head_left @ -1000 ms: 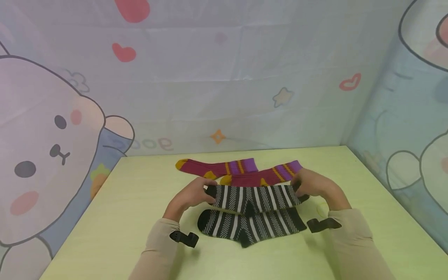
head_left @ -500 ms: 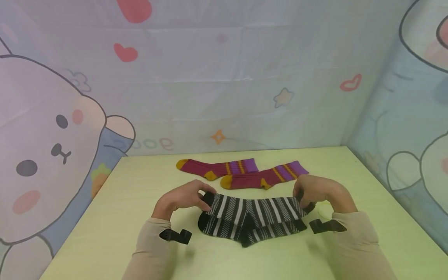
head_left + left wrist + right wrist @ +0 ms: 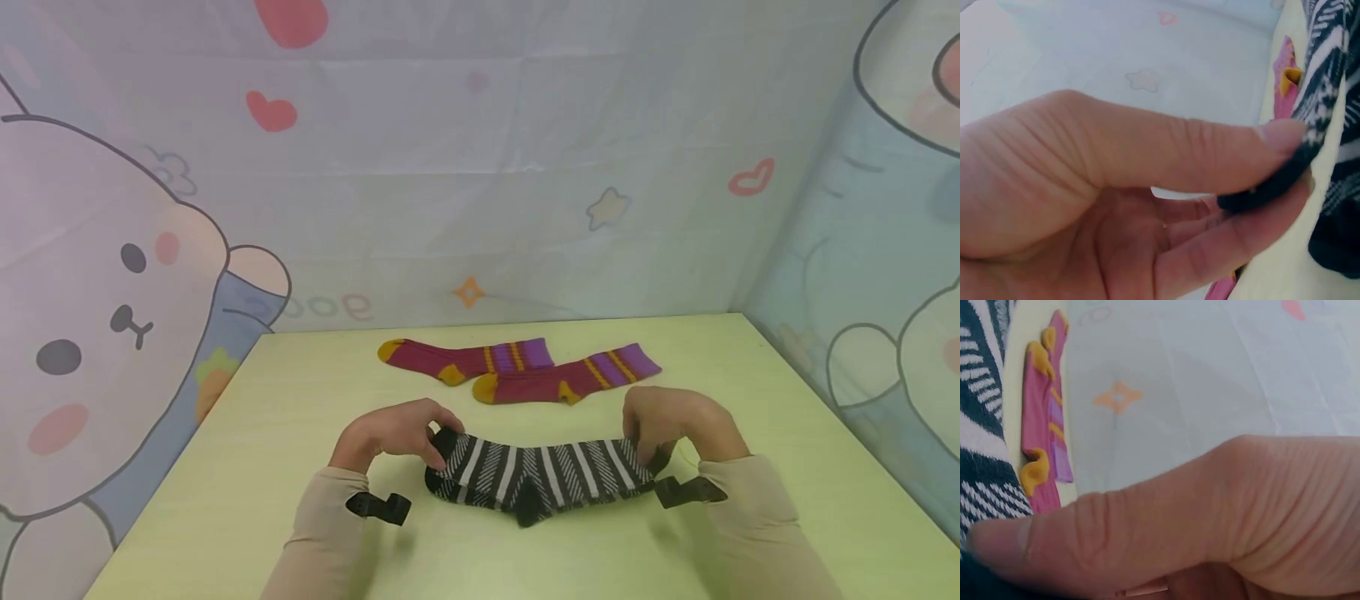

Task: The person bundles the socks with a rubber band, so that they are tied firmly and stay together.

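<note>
A black-and-white striped sock (image 3: 547, 471) stretches between my two hands, lying over a matching sock (image 3: 491, 502) whose lower edge and toe peek out beneath it. My left hand (image 3: 405, 432) pinches the black toe end; the left wrist view shows the thumb on top and fingers below the fabric (image 3: 1266, 194), with the second sock (image 3: 1338, 237) on the table to the right. At the cuff end, my right hand (image 3: 667, 421) grips the sock, its thumb pressed against the striped knit (image 3: 985, 462) in the right wrist view.
Two maroon socks with mustard toes and purple cuffs lie farther back: one on the left (image 3: 468, 358), the other on the right (image 3: 562, 379). They rest on a pale yellow table (image 3: 247, 500) before a cartoon-printed backdrop (image 3: 480, 192).
Both hands have brought the held striped sock toward the front and down over its mate, which is now mostly covered. The maroon socks, earlier partly hidden, now show fully and have not moved.
</note>
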A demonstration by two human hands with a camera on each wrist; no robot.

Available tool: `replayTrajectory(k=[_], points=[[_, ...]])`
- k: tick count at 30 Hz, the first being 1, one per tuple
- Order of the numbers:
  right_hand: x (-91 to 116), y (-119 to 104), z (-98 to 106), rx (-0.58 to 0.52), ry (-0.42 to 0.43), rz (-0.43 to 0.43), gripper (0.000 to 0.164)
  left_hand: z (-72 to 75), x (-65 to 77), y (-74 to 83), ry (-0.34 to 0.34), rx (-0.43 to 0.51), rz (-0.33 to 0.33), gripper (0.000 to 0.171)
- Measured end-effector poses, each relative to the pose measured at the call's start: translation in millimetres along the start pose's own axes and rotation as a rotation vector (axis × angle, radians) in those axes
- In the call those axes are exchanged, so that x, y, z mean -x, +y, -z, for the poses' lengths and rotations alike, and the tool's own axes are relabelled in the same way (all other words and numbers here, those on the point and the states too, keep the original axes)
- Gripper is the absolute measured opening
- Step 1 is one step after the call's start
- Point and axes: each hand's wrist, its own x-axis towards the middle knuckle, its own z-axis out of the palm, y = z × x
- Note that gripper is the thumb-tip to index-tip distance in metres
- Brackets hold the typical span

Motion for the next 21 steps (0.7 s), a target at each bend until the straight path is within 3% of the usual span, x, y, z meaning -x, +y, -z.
replayTrajectory(k=[4, 9, 15, 21], points=[[-4.4, -0.6, -4.7, 0.012, -0.004, -0.018, 0.02, -3.7, -4.8, -3.3, 0.007, -0.044, 0.005, 0.05], [-9.6, -3.6, -10.3, 0.034, -0.013, -0.043, 0.052, -8.6, -8.6, -2.9, 0.03, -0.072, 0.033, 0.051], [-12.1, -5.9, -12.6, 0.064, -0.017, -0.067, 0.025, -10.5, -7.9, 0.4, 0.036, -0.1, 0.067, 0.05], [-17.4, -5.0, -15.5, 0.073, -0.018, -0.082, 0.033, -7.6, -3.6, 0.9, 0.018, -0.105, 0.049, 0.047]])
